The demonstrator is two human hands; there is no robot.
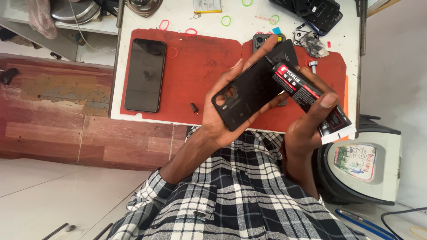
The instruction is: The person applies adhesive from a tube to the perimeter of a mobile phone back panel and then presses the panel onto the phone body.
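My left hand (221, 116) holds a black phone back cover (254, 86) with camera cut-outs, tilted over the table's near edge. My right hand (311, 118) grips a black glue tube (311, 95) with a red and white label. The tube's nozzle touches the cover near its upper edge. A black smartphone (145, 74) lies face up on the left part of the red mat (195, 75). A small black tube cap (194, 108) stands on the mat near its front edge.
Another phone body (262, 39) lies behind the cover. Coloured rubber bands (226, 20), a stack of black cases (318, 13) and small parts (311, 43) sit at the table's back. A round device (360, 162) stands at the right, blue-handled tools (356, 220) below.
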